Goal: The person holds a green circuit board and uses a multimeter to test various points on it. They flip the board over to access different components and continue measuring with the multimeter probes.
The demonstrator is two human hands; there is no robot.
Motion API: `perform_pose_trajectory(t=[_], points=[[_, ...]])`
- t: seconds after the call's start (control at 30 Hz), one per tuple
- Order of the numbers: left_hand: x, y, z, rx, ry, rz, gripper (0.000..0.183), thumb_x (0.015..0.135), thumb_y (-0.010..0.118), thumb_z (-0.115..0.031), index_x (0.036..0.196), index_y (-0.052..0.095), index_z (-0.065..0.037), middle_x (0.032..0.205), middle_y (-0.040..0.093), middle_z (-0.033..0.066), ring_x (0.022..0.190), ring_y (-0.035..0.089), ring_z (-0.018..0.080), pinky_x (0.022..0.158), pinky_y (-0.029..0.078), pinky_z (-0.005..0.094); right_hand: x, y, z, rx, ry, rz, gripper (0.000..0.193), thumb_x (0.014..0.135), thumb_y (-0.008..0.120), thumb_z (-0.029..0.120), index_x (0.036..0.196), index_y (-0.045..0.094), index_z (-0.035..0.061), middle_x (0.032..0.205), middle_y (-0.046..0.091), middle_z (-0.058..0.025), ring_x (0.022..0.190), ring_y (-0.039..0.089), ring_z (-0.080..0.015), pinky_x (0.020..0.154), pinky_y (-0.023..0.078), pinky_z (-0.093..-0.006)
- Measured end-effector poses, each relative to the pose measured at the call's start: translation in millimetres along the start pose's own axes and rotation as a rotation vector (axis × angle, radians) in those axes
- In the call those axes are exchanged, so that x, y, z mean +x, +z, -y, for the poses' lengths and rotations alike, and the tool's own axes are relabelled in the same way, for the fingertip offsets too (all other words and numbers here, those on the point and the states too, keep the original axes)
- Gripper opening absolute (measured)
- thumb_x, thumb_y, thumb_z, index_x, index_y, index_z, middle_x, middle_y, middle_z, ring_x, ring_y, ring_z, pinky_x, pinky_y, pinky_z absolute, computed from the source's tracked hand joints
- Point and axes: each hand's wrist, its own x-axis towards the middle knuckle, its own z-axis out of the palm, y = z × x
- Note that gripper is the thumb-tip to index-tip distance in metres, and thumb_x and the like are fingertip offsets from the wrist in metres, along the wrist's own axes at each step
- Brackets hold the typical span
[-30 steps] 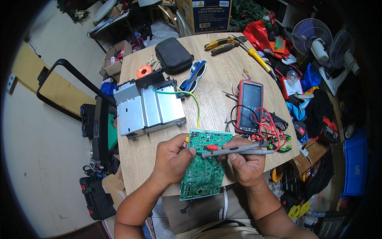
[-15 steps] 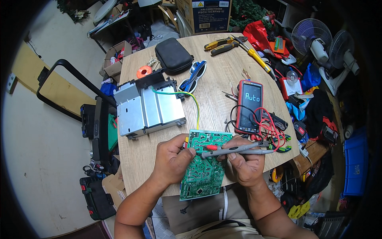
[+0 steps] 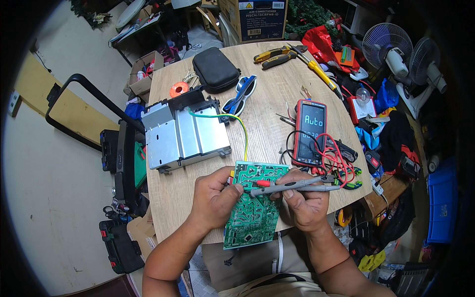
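My left hand [image 3: 216, 198] is closed on the left edge of a green circuit board [image 3: 257, 218], its thumb lying over the solder side. Two grey multimeter probes [image 3: 292, 187], one with a red end, are gripped in my right hand [image 3: 308, 203], and their tips point left over the upper part of the board. Whether the tips touch the solder is too small to tell. A green-yellow wire [image 3: 244, 129] runs from the board's top to a metal and black plastic housing [image 3: 188, 133]. Beyond my right hand lies the red multimeter [image 3: 310, 133] with its screen lit.
On the wooden table [image 3: 272, 104] lie a black zip case [image 3: 216, 69], sunglasses [image 3: 240, 96], a solder spool [image 3: 179, 89], pliers [image 3: 277, 55] and a yellow soldering iron [image 3: 319, 69]. Red and black leads [image 3: 341, 158] coil by the meter. Fans [image 3: 388, 47] and clutter crowd the right side.
The multimeter's screen now shows a second line of digits under the first. My hands, the probes and the board have stayed in place.
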Motion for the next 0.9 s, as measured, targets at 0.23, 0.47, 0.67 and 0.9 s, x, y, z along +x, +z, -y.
perform_pose_trajectory(t=[0.23,0.47,0.67,0.9], points=[[-0.1,0.5,-1.2,0.005,-0.003,-0.008,0.044,0.092,0.060,-0.025,0.121,0.066,0.009,0.106,0.075,0.0136,0.095,0.071,0.0173,0.087,0.057,0.0327,0.4,0.2,0.2,-0.013,-0.010,-0.006,0.017,0.101,0.063,0.004,0.114,0.067,-0.0054,0.099,0.070,-0.0122,0.086,0.065,-0.0157,0.080,0.054,-0.0307],[0.7,0.8,-0.9,-0.019,-0.009,-0.009,0.043,0.092,0.060,-0.023,0.120,0.066,0.008,0.105,0.074,0.0126,0.094,0.070,0.0162,0.087,0.056,0.0319,-1.0,0.9,-0.7,0.012,0.013,-0.023,0.017,0.099,0.065,0.005,0.112,0.068,-0.0048,0.097,0.070,-0.0118,0.085,0.065,-0.0160,0.079,0.053,-0.0313],[1.7,0.6,-1.6,0.003,-0.008,0.024,0.041,0.093,0.061,-0.024,0.118,0.066,0.008,0.105,0.074,0.0113,0.093,0.069,0.0154,0.085,0.056,0.0311,5.1,-5.2,2.3,-0.180,-0.066,0.028,0.021,0.093,0.074,0.012,0.107,0.071,-0.0039,0.093,0.070,-0.0112,0.082,0.065,-0.0184,0.076,0.052,-0.0344],[7.7,-5.3,1.2,-0.208,0.004,0.147,0.040,0.090,0.060,-0.004,0.129,0.060,0.002,0.112,0.070,0.0059,0.100,0.063,0.0091,0.091,0.051,0.0271,1.2,0.5,0.2,0.038,0.034,-0.097,0.024,0.096,0.075,0.018,0.107,0.069,-0.0016,0.089,0.069,-0.0088,0.078,0.064,-0.0149,0.072,0.052,-0.0294]])
